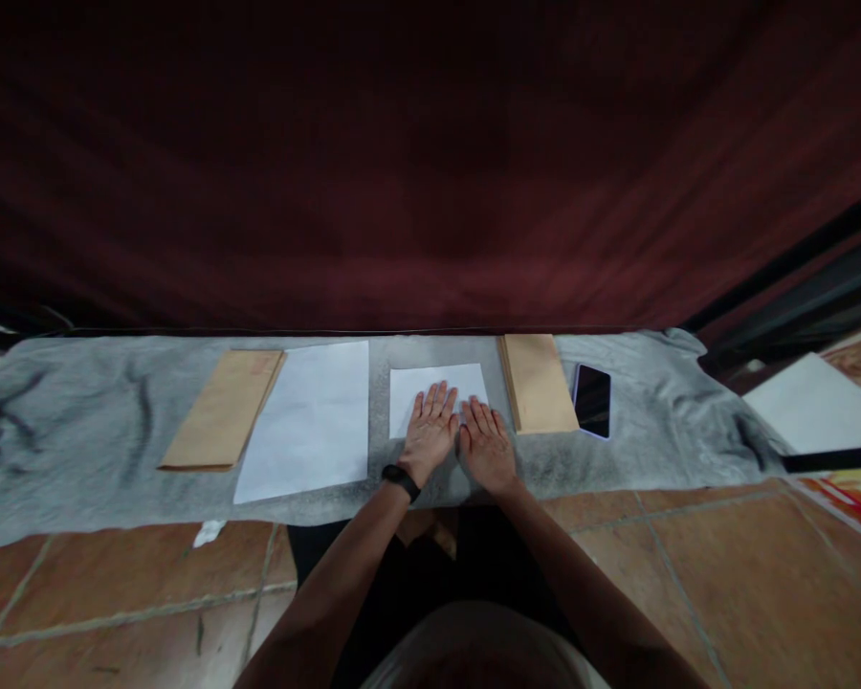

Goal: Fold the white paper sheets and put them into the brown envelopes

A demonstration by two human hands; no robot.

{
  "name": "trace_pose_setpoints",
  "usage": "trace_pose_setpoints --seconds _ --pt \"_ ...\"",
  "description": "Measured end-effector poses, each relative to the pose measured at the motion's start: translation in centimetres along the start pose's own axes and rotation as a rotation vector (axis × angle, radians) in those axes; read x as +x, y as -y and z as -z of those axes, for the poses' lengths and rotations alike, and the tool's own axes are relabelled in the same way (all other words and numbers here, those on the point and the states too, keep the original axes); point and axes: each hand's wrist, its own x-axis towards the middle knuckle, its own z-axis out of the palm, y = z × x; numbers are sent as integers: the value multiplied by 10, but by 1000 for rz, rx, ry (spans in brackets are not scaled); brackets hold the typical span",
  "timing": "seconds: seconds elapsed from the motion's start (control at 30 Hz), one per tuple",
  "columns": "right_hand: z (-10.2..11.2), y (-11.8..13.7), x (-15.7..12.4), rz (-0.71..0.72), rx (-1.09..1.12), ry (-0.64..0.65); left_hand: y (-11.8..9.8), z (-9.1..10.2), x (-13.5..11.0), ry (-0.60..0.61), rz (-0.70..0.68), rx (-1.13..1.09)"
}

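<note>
A small white sheet of paper, which may be folded, lies in front of me on the grey cloth. My left hand, with a dark band on its wrist, rests flat on it with the fingers stretched out. Beside it my right hand lies flat over the paper's lower right corner, fingers straight. Neither hand grips anything. Close to my right hand is a stack of brown envelopes. Larger white paper sheets lie to the left, next to another brown envelope stack.
The grey cloth covers a long narrow surface. A phone with a dark screen lies right of the envelopes. Dark red fabric hangs behind. A white scrap is on the tiled floor; a white panel is at far right.
</note>
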Motion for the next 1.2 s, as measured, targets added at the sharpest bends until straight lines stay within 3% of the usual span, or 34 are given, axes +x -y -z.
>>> trace_pose_setpoints --seconds 0.3,0.63,0.97,1.2 --pt "1 -1 0 9 -8 -6 16 3 21 46 27 -1" --pt "0 -1 0 -7 -15 13 35 0 35 -19 38 -15" --pt "4 0 2 -16 -8 37 55 -1 30 -69 133 -26" --pt "6 1 2 -19 2 32 52 5 11 -80 170 2"
